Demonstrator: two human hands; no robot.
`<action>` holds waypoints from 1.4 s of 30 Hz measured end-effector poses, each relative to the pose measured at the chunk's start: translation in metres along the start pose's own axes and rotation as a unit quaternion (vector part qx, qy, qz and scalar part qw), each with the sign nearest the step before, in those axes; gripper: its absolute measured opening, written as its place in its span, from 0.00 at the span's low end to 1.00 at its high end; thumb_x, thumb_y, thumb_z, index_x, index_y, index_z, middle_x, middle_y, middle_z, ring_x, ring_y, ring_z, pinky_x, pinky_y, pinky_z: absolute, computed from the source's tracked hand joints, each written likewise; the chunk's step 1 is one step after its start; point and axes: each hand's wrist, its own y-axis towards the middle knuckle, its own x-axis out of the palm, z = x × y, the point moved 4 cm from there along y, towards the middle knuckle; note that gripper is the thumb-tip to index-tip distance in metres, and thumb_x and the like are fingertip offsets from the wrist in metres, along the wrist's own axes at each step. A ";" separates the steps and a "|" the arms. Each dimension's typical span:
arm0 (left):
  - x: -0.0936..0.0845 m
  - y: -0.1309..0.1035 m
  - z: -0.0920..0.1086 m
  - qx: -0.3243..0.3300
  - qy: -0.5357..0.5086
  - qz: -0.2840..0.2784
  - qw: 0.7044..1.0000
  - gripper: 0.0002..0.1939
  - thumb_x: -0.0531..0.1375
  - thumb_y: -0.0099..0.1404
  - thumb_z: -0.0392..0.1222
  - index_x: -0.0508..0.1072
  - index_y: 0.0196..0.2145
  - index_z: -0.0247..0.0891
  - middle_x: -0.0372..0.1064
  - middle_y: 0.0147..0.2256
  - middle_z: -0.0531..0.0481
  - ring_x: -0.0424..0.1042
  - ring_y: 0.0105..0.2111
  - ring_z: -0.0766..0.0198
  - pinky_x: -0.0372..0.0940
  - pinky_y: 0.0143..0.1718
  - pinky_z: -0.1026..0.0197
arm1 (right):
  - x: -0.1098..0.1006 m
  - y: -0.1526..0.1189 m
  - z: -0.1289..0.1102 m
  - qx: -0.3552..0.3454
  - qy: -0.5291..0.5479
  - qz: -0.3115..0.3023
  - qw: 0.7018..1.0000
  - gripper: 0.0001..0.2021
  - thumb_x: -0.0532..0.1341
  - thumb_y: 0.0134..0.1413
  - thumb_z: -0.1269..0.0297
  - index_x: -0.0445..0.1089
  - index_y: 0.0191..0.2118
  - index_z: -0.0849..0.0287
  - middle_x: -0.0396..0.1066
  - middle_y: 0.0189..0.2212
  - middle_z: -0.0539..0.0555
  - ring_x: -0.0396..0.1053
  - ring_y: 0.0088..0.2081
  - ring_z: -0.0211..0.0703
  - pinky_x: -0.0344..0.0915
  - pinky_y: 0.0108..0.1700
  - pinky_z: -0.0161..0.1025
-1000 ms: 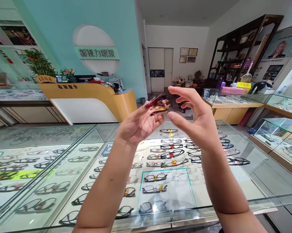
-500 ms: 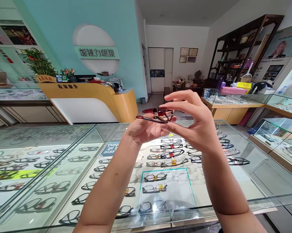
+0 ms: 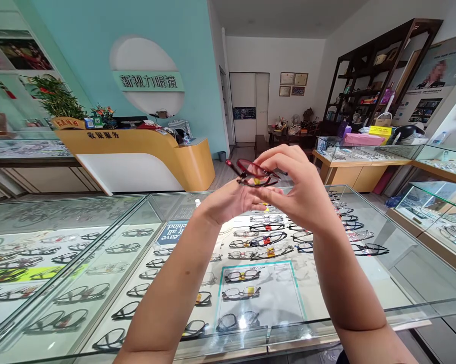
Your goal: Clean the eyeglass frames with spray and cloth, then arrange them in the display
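Spectacles (image 3: pixel 253 172) with a glossy dark-red frame, pinched in your right hand (image 3: pixel 305 194)

A second ago your right fingers stood wide and apart, and the frame lay in your left hand (image 3: pixel 230 199). Half a second ago they had reached the frame, which was seen nearly side-on. Now they are narrow on its far right end, with your thumb below and index finger above. The frame has turned, so a lens shows, tilted, with a small yellow tag (image 3: pixel 257 180) beside its lower edge.

For the handling, this suggests that your right hand now carries most or all of the hold, and that your left serves at most as support. Your left palm sits just behind and below the frame, its lower fingers stretched out to the right. Its thumb and upper fingers are hidden, so you cannot tell from this view whether they grip or touch anything.

The spectacles are in the air above the far edge of the glass-topped display table (image 3: pixel 390 288). Under the glass, rows of assorted dark and clear eyeglasses (image 3: pixel 271 237) and the white card with a teal border (image 3: pixel 279 298) look undisturbed since those earlier views.
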 end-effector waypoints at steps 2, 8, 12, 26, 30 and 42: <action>-0.006 -0.004 0.009 0.031 0.133 0.106 0.985 0.33 0.69 0.68 0.71 0.73 0.55 0.42 0.82 0.52 0.38 0.80 0.56 0.45 0.74 0.53 0.48 | -0.005 0.000 0.010 0.019 -0.027 0.017 0.999 0.13 0.69 0.72 0.46 0.74 0.43 0.49 0.80 0.53 0.57 0.71 0.56 0.60 0.67 0.61 0.60; 0.001 -0.048 0.047 0.027 0.439 0.236 0.867 0.27 0.64 0.72 0.71 0.75 0.51 0.45 0.81 0.53 0.42 0.79 0.50 0.49 0.72 0.48 0.49 | -0.010 -0.008 0.062 0.125 -0.120 -0.041 0.984 0.11 0.61 0.75 0.51 0.68 0.42 0.50 0.75 0.44 0.57 0.69 0.50 0.59 0.67 0.58 0.58; 0.021 -0.075 0.064 0.004 0.498 0.204 0.843 0.25 0.65 0.71 0.70 0.78 0.46 0.45 0.82 0.46 0.44 0.78 0.46 0.48 0.73 0.45 0.49 | 0.001 -0.014 0.107 0.225 -0.187 -0.123 0.948 0.09 0.61 0.69 0.57 0.64 0.37 0.51 0.73 0.46 0.60 0.68 0.51 0.60 0.67 0.58 0.58; 0.021 -0.088 0.046 0.028 0.368 0.106 0.923 0.13 0.75 0.64 0.52 0.77 0.32 0.46 0.71 0.31 0.46 0.74 0.56 0.37 0.69 0.52 0.53 | 0.042 -0.038 0.218 0.391 -0.313 -0.312 0.808 0.12 0.66 0.69 0.58 0.85 0.49 0.55 0.86 0.49 0.62 0.79 0.58 0.62 0.63 0.68 0.57; 0.021 -0.088 0.048 0.036 0.365 0.094 0.926 0.13 0.74 0.64 0.50 0.76 0.31 0.47 0.69 0.29 0.47 0.75 0.54 0.38 0.68 0.51 0.54 | 0.044 -0.051 0.239 0.424 -0.329 -0.333 0.775 0.11 0.67 0.68 0.59 0.84 0.49 0.56 0.85 0.53 0.62 0.77 0.61 0.62 0.59 0.72 0.61; 0.030 -0.087 0.054 0.014 0.406 0.067 0.911 0.14 0.72 0.66 0.54 0.75 0.29 0.49 0.64 0.24 0.47 0.77 0.46 0.39 0.67 0.45 0.52 | 0.057 -0.068 0.262 0.457 -0.325 -0.364 0.744 0.11 0.71 0.63 0.70 0.84 0.50 0.55 0.86 0.53 0.62 0.78 0.63 0.62 0.55 0.77 0.64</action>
